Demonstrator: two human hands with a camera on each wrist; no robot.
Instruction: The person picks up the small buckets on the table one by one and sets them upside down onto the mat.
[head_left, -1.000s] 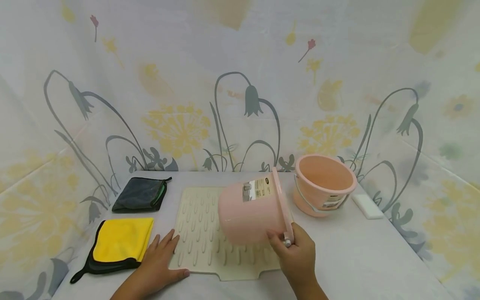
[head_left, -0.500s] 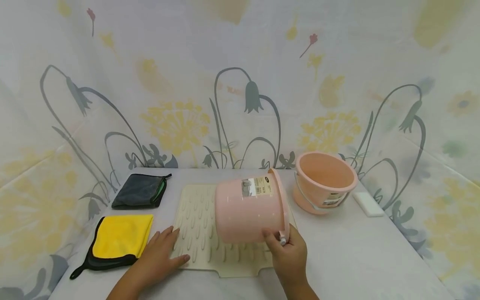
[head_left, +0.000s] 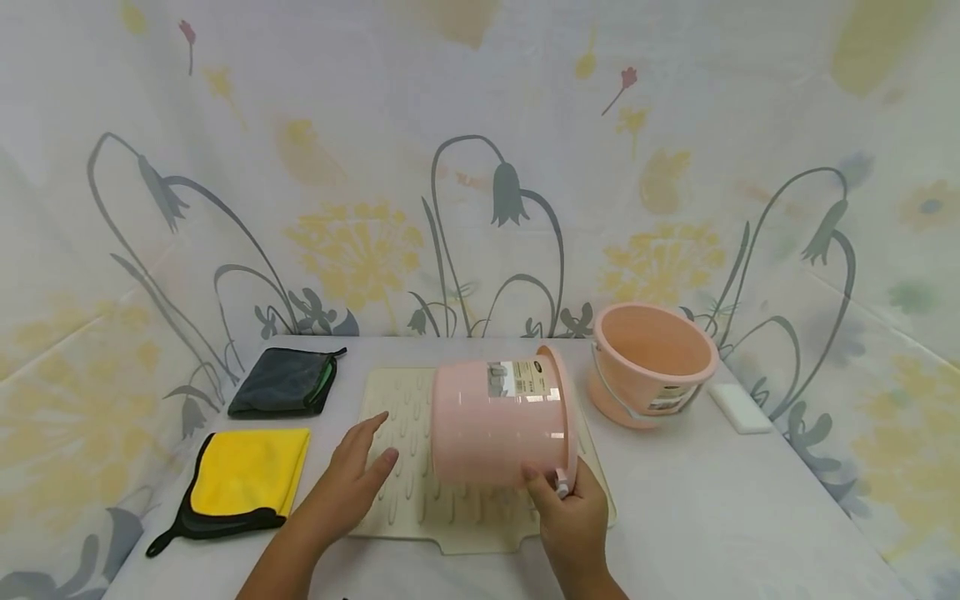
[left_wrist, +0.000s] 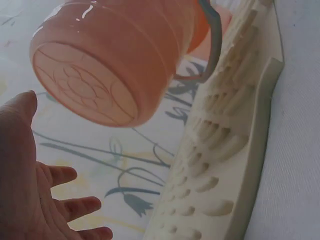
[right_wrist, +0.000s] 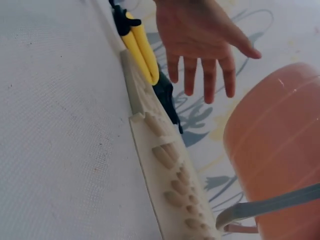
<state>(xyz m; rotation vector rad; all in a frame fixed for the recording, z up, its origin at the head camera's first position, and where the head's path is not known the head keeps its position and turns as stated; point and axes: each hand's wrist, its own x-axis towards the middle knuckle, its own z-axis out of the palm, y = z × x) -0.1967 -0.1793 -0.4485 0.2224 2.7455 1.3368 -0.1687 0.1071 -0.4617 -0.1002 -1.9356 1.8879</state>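
Pink bucket: lifted above the cream mat and tipped onto its side, mouth to my right, base to my left; a flower-like pattern shows on the base.
Sticker: on the bucket's wall, up near the rim.
Grey handle: drooping from the rim end toward the mat.
Right hand: closed on the rim where the handle joins, my thumb along the outer wall; my other fingertips I can't see.
Left hand: fingers spread, holding nothing, raised over the mat's left side, near the base but apart from it.
Second bucket: upright beyond my right hand, behind the mat's right edge.
White block: flat, just right of that bucket.
Yellow cloth: folded, black-edged, left of my left hand.
Dark grey cloth: folded, behind the yellow one.
Table: covered in white, under everything.
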